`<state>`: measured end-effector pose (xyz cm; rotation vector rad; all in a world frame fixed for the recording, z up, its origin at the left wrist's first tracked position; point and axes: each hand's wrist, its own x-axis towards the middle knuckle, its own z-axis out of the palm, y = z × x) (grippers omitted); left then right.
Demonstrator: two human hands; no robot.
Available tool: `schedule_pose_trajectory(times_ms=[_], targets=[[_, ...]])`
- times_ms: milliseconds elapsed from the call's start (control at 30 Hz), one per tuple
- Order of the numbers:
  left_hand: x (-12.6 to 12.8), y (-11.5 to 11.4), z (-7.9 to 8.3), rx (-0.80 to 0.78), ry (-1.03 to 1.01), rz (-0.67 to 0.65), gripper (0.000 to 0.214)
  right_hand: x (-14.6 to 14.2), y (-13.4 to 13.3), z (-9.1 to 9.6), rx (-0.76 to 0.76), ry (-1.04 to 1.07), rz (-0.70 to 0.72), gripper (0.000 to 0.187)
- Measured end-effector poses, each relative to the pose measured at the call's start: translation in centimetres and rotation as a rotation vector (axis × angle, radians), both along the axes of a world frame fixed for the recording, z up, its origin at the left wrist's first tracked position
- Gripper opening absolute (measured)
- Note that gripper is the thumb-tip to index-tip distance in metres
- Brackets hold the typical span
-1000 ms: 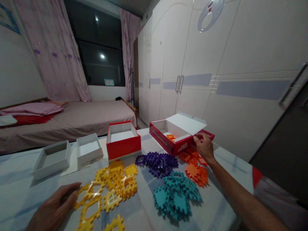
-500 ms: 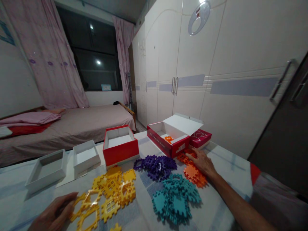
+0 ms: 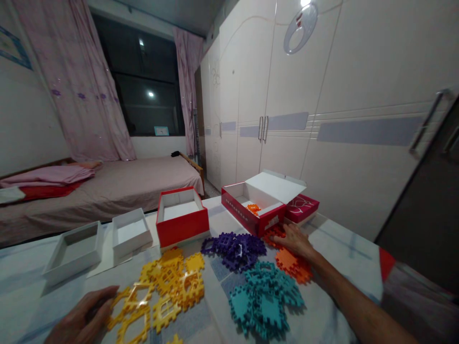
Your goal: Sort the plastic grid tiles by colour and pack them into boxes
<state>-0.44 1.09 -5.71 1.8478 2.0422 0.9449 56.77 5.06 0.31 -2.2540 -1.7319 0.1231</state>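
the right hand [image 3: 296, 240] bends over orange pieces [image 3: 287, 259] in front of the open maroon box [image 3: 244, 214]; whether the fingers grip one, i cannot tell. the left hand [image 3: 84, 314] rests half-curled beside yellow pieces [image 3: 167, 277], its hold unclear, the colours probably heaped apart for easy picking.

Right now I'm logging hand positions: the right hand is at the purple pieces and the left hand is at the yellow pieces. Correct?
Not quite: the head view shows the right hand at the orange pieces. The left hand is indeed at the yellow pieces.
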Motion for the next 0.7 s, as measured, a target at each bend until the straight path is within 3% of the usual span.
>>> schedule_pose_trajectory(times_ms=[267,500,700], targets=[[0.4,-0.5,0.8,-0.127,-0.055,0.003,0.044,-0.1,0.2,-0.5,0.036,0.042,-0.048,0.064],[0.6,-0.5,0.9,-0.079,-0.074,-0.012,0.041,-0.3,-0.2,-0.5,0.105,0.115,-0.062,0.051],[0.4,-0.3,0.7,-0.077,-0.061,-0.013,0.038,0.2,0.1,-1.2,0.163,0.134,-0.081,0.050]])
